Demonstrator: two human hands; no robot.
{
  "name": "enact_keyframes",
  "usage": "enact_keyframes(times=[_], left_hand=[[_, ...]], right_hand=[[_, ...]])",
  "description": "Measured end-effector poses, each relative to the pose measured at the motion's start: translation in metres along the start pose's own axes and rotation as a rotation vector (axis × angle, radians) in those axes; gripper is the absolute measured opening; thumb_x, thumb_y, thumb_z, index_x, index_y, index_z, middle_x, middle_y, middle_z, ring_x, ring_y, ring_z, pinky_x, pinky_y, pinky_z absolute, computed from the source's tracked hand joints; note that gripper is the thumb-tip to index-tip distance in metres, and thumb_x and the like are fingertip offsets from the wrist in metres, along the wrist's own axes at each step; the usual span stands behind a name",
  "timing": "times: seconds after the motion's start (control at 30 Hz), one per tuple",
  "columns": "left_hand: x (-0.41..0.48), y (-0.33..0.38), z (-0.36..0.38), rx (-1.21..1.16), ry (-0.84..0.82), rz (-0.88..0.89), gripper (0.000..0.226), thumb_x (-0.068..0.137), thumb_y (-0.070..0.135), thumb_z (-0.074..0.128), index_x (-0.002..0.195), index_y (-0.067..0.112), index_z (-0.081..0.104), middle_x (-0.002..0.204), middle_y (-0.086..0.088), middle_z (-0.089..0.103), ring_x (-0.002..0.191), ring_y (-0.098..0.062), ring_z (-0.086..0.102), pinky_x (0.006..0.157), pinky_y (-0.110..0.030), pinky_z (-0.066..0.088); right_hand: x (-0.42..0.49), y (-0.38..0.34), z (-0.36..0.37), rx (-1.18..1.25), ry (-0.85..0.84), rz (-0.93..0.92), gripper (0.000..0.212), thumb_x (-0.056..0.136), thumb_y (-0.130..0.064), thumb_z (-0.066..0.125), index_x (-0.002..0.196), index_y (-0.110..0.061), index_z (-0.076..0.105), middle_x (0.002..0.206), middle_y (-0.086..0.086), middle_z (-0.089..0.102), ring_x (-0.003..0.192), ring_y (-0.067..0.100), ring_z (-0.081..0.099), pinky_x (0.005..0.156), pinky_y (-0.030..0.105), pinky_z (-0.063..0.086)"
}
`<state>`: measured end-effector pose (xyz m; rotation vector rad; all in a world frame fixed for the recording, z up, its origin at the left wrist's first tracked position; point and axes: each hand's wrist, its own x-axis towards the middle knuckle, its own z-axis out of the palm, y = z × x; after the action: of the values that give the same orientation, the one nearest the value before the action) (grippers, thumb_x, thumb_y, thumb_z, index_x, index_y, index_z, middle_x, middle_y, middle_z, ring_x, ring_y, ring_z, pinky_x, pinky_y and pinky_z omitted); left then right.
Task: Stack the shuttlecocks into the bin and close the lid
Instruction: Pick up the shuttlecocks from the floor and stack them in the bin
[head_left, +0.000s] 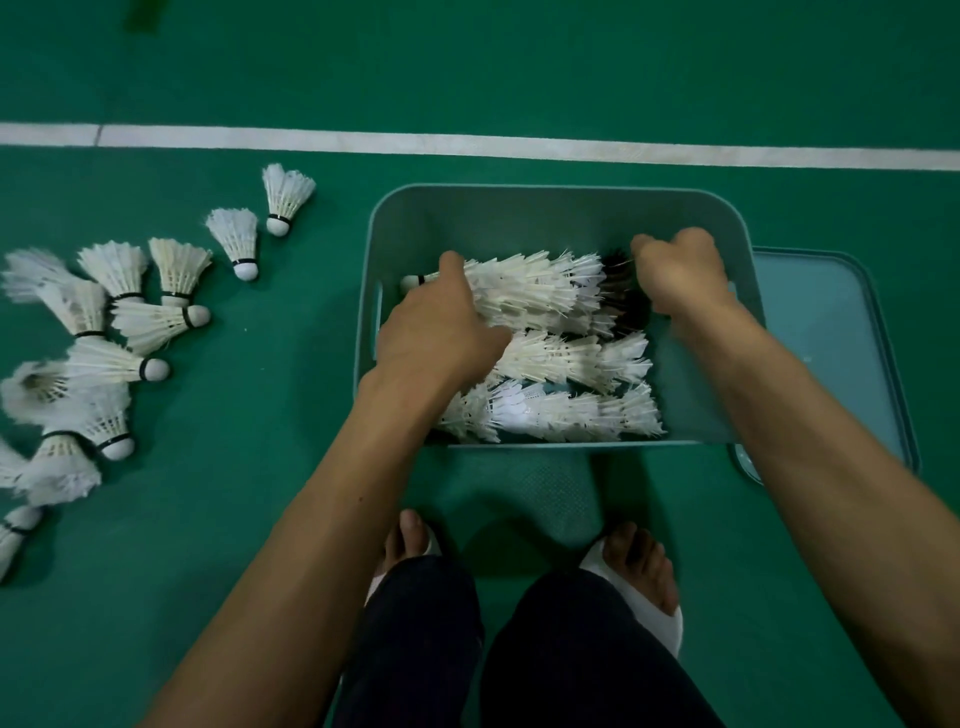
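Observation:
A pale green bin sits on the green court floor in front of me. Inside lie three rows of nested white shuttlecocks, on their sides. My left hand grips the left end of the farthest row, near its white cork tip. My right hand is closed at that row's right end, where some dark feathers show. The bin's lid lies flat on the floor, right of the bin and partly under it. Several loose shuttlecocks are scattered on the floor to the left.
A white court line crosses the floor behind the bin. My two feet in white sandals stand just in front of the bin's near edge. Green floor lies between the loose shuttlecocks and my legs.

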<state>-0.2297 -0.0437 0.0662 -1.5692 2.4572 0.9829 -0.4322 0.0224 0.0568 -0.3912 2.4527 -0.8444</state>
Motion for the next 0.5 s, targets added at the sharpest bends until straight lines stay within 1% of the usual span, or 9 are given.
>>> enact_keyframes(times=[0.03, 0.1, 0.17, 0.2, 0.27, 0.3, 0.37, 0.43, 0.5], left_hand=[[-0.004, -0.001, -0.003, -0.01, 0.022, 0.006, 0.057, 0.089, 0.041, 0.074, 0.133, 0.021, 0.044, 0.118, -0.006, 0.066, 0.104, -0.032, 0.064, 0.082, -0.041, 0.051], [-0.012, -0.003, -0.011, -0.038, 0.072, 0.027, 0.051, 0.088, 0.042, 0.074, 0.128, 0.022, 0.049, 0.11, -0.004, 0.068, 0.099, -0.031, 0.065, 0.08, -0.041, 0.052], [-0.021, -0.005, -0.019, -0.07, 0.13, 0.056, 0.05, 0.087, 0.042, 0.074, 0.128, 0.021, 0.053, 0.107, -0.002, 0.069, 0.098, -0.03, 0.065, 0.083, -0.043, 0.055], [-0.025, -0.007, -0.023, -0.086, 0.161, 0.072, 0.05, 0.088, 0.041, 0.074, 0.129, 0.021, 0.055, 0.106, -0.002, 0.069, 0.098, -0.029, 0.065, 0.085, -0.043, 0.056], [-0.031, -0.012, -0.033, -0.123, 0.213, 0.101, 0.046, 0.088, 0.038, 0.074, 0.129, 0.022, 0.058, 0.098, 0.002, 0.07, 0.093, -0.025, 0.066, 0.083, -0.04, 0.056], [-0.034, -0.016, -0.038, -0.147, 0.24, 0.107, 0.043, 0.088, 0.037, 0.073, 0.127, 0.024, 0.06, 0.093, 0.005, 0.071, 0.089, -0.022, 0.066, 0.079, -0.037, 0.054], [-0.036, -0.029, -0.051, -0.204, 0.316, 0.099, 0.036, 0.088, 0.038, 0.072, 0.121, 0.027, 0.064, 0.088, 0.01, 0.069, 0.082, -0.016, 0.065, 0.071, -0.032, 0.048], [-0.036, -0.047, -0.063, -0.259, 0.414, 0.065, 0.028, 0.088, 0.038, 0.071, 0.114, 0.027, 0.067, 0.083, 0.011, 0.068, 0.076, -0.012, 0.064, 0.068, -0.03, 0.045], [-0.034, -0.072, -0.071, -0.296, 0.5, -0.011, 0.023, 0.087, 0.037, 0.07, 0.108, 0.026, 0.069, 0.081, 0.01, 0.067, 0.074, -0.014, 0.064, 0.068, -0.031, 0.048]], right_hand=[[-0.005, -0.001, -0.004, -0.04, 0.026, -0.04, 0.025, 0.101, -0.03, 0.049, 0.088, -0.01, 0.05, 0.084, 0.004, 0.053, 0.078, 0.024, 0.052, 0.067, 0.032, 0.043], [-0.018, -0.004, -0.01, -0.07, 0.068, -0.121, 0.035, 0.101, -0.029, 0.048, 0.07, -0.014, 0.041, 0.069, 0.002, 0.044, 0.059, 0.021, 0.041, 0.054, 0.03, 0.031], [-0.035, -0.012, -0.013, -0.051, 0.083, -0.227, 0.043, 0.1, -0.026, 0.049, 0.061, -0.017, 0.034, 0.059, 0.001, 0.034, 0.05, 0.018, 0.03, 0.05, 0.029, 0.026], [-0.044, -0.018, -0.011, -0.028, 0.079, -0.29, 0.045, 0.1, -0.024, 0.05, 0.058, -0.017, 0.034, 0.056, 0.001, 0.033, 0.047, 0.015, 0.028, 0.049, 0.028, 0.027], [-0.06, -0.034, -0.004, 0.039, 0.059, -0.423, 0.045, 0.097, -0.023, 0.056, 0.055, -0.008, 0.048, 0.05, 0.003, 0.039, 0.041, 0.008, 0.03, 0.05, 0.022, 0.035], [-0.067, -0.045, 0.003, 0.074, 0.05, -0.488, 0.042, 0.095, -0.025, 0.059, 0.06, -0.002, 0.059, 0.051, 0.008, 0.049, 0.043, 0.006, 0.036, 0.054, 0.019, 0.04], [-0.076, -0.071, 0.019, 0.106, 0.035, -0.61, 0.035, 0.091, -0.03, 0.064, 0.072, -0.001, 0.073, 0.063, 0.01, 0.067, 0.053, 0.004, 0.049, 0.06, 0.016, 0.043], [-0.084, -0.1, 0.041, 0.129, -0.002, -0.707, 0.034, 0.088, -0.036, 0.068, 0.075, -0.007, 0.077, 0.067, 0.004, 0.071, 0.056, 0.002, 0.054, 0.06, 0.015, 0.043], [-0.091, -0.129, 0.068, 0.12, -0.065, -0.789, 0.033, 0.086, -0.037, 0.069, 0.075, -0.007, 0.077, 0.064, 0.001, 0.07, 0.054, 0.0, 0.052, 0.059, 0.016, 0.042]])
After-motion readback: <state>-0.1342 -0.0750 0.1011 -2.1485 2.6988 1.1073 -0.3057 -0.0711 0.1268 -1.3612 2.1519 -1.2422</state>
